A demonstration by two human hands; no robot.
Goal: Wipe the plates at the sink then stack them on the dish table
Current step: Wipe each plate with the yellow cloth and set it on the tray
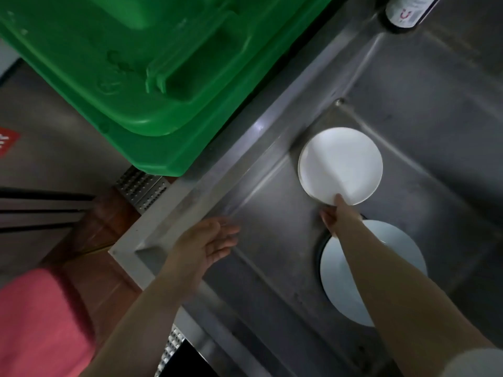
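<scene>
The right hand [336,216] pinches the near rim of a white plate [341,164] over the steel sink [272,213]; the left hand [209,240] hovers beside it, fingers relaxed and empty.

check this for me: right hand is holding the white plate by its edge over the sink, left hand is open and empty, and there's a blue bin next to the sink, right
One thing is off: the bin beside the sink is green, not blue, as the head view shows. The rest stands: the right hand holds the white plate by its edge over the sink, and the left hand is open and empty.
</scene>
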